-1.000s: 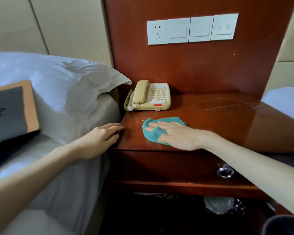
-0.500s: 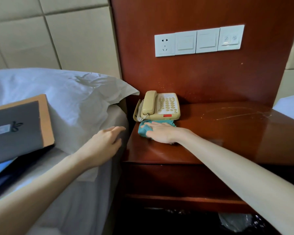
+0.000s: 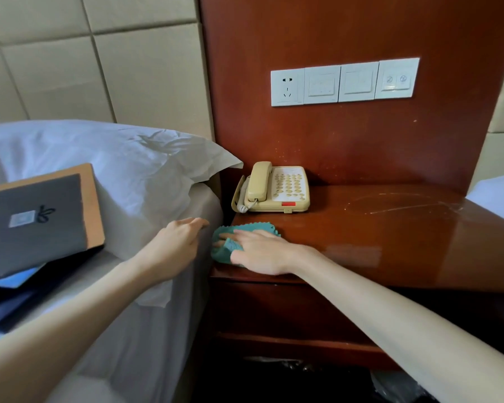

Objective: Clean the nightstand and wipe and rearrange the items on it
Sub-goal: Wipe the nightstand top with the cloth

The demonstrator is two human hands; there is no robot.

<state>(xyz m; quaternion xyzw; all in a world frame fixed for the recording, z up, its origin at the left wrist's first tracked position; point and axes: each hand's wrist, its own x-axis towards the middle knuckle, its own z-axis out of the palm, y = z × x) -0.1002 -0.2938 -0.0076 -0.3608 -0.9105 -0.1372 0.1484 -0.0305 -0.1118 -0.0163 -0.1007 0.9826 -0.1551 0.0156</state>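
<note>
Teal scalloped cloth (image 3: 222, 253) at front-left corner of glossy reddish wooden nightstand (image 3: 390, 242), just before beige corded telephone (image 3: 275, 189). Right hand (image 3: 262, 251) flat, pressing cloth (fingers straight). Left hand (image 3: 175, 242) relaxed, empty, front-left of telephone.

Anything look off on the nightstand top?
Yes: pale curved streaks mark the right rear of the nightstand top, like residue or scratches; cannot tell which. The right hand presses the teal cloth at the left front corner, away from them.
</note>
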